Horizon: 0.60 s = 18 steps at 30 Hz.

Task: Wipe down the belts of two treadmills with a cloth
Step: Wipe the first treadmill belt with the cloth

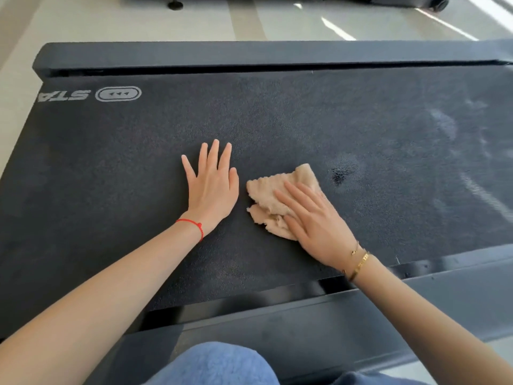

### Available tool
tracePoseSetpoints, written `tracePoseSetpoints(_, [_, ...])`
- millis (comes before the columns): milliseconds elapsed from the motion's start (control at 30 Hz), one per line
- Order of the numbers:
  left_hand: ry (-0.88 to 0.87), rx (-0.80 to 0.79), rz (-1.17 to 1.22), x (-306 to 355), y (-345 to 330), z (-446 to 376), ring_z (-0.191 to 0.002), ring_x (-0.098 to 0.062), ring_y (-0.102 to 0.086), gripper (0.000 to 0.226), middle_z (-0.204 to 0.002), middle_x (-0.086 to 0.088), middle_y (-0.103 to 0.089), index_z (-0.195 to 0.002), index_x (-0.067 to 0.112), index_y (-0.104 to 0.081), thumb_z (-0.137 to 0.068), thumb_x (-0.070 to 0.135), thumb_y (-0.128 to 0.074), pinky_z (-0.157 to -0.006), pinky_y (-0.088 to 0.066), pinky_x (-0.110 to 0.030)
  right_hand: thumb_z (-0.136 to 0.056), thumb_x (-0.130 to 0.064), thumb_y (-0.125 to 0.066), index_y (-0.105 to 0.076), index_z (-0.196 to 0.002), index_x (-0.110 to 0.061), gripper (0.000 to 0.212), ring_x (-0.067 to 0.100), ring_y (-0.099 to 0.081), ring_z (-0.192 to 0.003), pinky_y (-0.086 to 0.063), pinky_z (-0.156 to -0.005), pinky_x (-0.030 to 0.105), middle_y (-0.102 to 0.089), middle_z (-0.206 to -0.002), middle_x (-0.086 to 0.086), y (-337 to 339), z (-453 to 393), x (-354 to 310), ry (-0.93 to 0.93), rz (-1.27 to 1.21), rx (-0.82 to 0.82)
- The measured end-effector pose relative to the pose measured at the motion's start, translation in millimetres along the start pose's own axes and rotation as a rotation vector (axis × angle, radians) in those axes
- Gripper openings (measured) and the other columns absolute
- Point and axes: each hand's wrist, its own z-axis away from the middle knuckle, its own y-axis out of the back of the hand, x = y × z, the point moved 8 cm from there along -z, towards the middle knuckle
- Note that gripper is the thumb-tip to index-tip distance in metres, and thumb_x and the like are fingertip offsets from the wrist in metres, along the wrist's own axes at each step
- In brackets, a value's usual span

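The treadmill belt (277,120) fills most of the view, its long axis running left to right across the scene, with its short width running from near to far. Its left end shows near the far-left corner, where white printed letters and an oval logo (118,93) lie upside down to the viewer. The right end runs out of frame.

The left hand (212,187) lies flat on the belt, palm down, fingers spread and pointing to the far side; it holds nothing. A red string bracelet (194,225) circles its wrist.

The right hand (313,220) presses flat, fingers extended and angled toward the far left, on a crumpled beige cloth (277,195). It pins the cloth to the belt rather than closing around it. The cloth sits near the middle of the belt's width, just right of the left hand but apart from it. Gold bracelets (358,262) sit on the right wrist.

Just right of the cloth is a small dark wet-looking spot (340,175), and farther right are pale smears (444,126).

A dark side rail (249,55) borders the far edge of the belt and another side rail (416,307) the near edge. Bare belt lies open to the left, to the right and on the far side of the hands. Blue fabric over a knee (222,365) shows at the bottom. Pale floor (138,20) lies beyond the far rail.
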Motion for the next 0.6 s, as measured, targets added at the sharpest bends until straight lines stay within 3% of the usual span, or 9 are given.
tracePoseSetpoints(233, [0.02, -0.021, -0.032, 13.8, -9.4, -19.9, -0.154, -0.025, -0.002, 0.056, -0.166, -0.006, -0.01, -0.159, 0.02, -0.014, -0.105, 0.033, -0.027, -0.119, 0.002, -0.063, -0.094, -0.057, -0.01, -0.032, -0.151, -0.026, 0.069, 0.027, -0.021, -0.147, -0.013, -0.121, 0.045, -0.029, -0.158, 0.005, 17.6, -65.7, 122.4, -0.34, 0.073, 0.035])
tracePoseSetpoints(300, [0.049, -0.007, -0.044, 11.7, -11.2, -23.5, -0.154, -0.025, -0.003, 0.057, -0.166, -0.006, -0.011, -0.159, 0.02, -0.014, -0.105, 0.033, -0.027, -0.119, 0.001, -0.063, -0.094, -0.052, -0.01, -0.04, -0.147, -0.022, 0.068, 0.03, -0.032, -0.14, -0.021, -0.117, 0.048, -0.04, -0.15, 0.007, 17.0, -88.6, 106.7, -0.255, 0.064, 0.017])
tracePoseSetpoints(367, [0.081, 0.008, -0.057, 6.6, -12.6, -26.2, -0.154, -0.025, -0.003, 0.057, -0.166, -0.006, -0.011, -0.159, 0.021, -0.015, -0.105, 0.034, -0.028, -0.119, 0.001, -0.063, -0.096, -0.043, -0.018, -0.048, -0.139, -0.015, 0.06, 0.031, -0.04, -0.133, -0.026, -0.113, 0.05, -0.049, -0.14, 0.009, 9.3, -94.7, 71.0, -0.04, 0.02, 0.006])
tracePoseSetpoints(467, [0.098, 0.019, -0.06, 1.4, -15.7, -27.2, -0.154, -0.025, -0.005, 0.057, -0.166, -0.005, -0.013, -0.159, 0.021, -0.016, -0.104, 0.035, -0.027, -0.119, 0.0, -0.063, -0.101, -0.043, -0.024, -0.035, -0.15, -0.022, 0.054, 0.021, -0.023, -0.146, -0.011, -0.122, 0.041, -0.032, -0.157, 0.002, -5.2, -76.0, 46.2, 0.162, -0.023, -0.066])
tracePoseSetpoints(600, [0.119, 0.037, -0.086, 1.4, -18.0, -25.1, -0.154, -0.023, -0.005, 0.058, -0.166, -0.003, -0.013, -0.159, 0.024, -0.014, -0.103, 0.038, -0.023, -0.121, -0.003, -0.058, -0.102, -0.043, -0.028, -0.037, -0.149, -0.02, 0.053, 0.024, -0.025, -0.146, -0.014, -0.121, 0.042, -0.034, -0.156, 0.005, 3.5, -93.3, 84.6, 0.231, -0.007, -0.034])
